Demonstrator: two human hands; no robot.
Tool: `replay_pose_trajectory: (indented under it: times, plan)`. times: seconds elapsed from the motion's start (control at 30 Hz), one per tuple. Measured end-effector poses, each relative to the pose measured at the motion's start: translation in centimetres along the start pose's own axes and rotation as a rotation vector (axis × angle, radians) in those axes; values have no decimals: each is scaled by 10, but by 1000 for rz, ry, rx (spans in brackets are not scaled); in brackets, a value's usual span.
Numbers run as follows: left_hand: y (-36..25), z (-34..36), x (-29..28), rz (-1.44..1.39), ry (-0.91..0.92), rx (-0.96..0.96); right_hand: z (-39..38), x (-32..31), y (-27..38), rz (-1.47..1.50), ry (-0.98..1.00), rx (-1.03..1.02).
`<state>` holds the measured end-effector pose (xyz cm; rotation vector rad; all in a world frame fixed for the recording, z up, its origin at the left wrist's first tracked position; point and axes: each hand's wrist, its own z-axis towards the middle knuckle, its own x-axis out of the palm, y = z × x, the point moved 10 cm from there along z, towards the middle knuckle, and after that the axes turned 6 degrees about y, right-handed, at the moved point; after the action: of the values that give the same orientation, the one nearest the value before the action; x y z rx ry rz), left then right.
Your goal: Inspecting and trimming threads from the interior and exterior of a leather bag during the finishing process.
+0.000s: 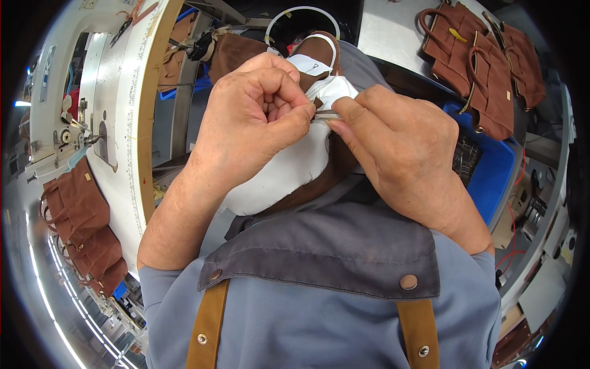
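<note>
Wears a blue-grey garment (pixel 319 335) up close, with a dark flap (pixel 319 252) across the front and brown straps (pixel 206 326) below. Angles both bare forearms inward, to meet just ahead of the chest. Bends the left hand (pixel 252 117) at the wrist, with the back upward and fingers curled. Presses left thumb and fingertips together in a tight grip, right beside a small brown scrap (pixel 318 103); cannot tell of anything caught between! Turns the right hand (pixel 402 138) in from the other side, knuckles up, pinching a slim metal tool (pixel 329 114) between thumb and forefinger, with its end toward the left thumb. Leaves barely any room between the two.

Has white cloth (pixel 283 169) right there beneath both hands, with brown material (pixel 344 154) along its right and a white-trimmed brown panel (pixel 316 48) just beyond. Shows, to the left, a gap between forearm and wooden edge (pixel 147 123) of the white counter (pixel 126 154); to the right, a blue bin (pixel 501 178) near the wrist. Looks farther out now: finds a white sewing machine (pixel 61 37) at far left, and brown handbags (pixel 491 98) by a metal counter (pixel 393 37), upper right.
</note>
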<state>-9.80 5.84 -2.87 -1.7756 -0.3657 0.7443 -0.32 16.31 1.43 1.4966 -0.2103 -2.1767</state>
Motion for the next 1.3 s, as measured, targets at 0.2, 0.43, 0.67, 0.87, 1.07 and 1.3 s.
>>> replay_pose_trajectory:
  times: [0.2, 0.43, 0.67, 0.87, 1.07, 1.3]
  plan:
    - [1, -1, -1, -35, -13, 16, 1, 2, -2, 24, -14, 1]
    - [-1, -1, -6, -73, -37, 63, 6, 8, -24, 356, 55, 122]
    - [-2, 0, -3, -22, -16, 73, 8, 33, -39, 646, -51, 88]
    - [12, -4, -6, -84, -96, 69, 1, 44, -45, 826, -91, 140]
    - [16, -9, -9, -218, -106, 46, -5, 45, -48, 822, -79, 167]
    - [21, -14, -12, -267, -190, 72, -3, 51, -48, 820, -70, 232]
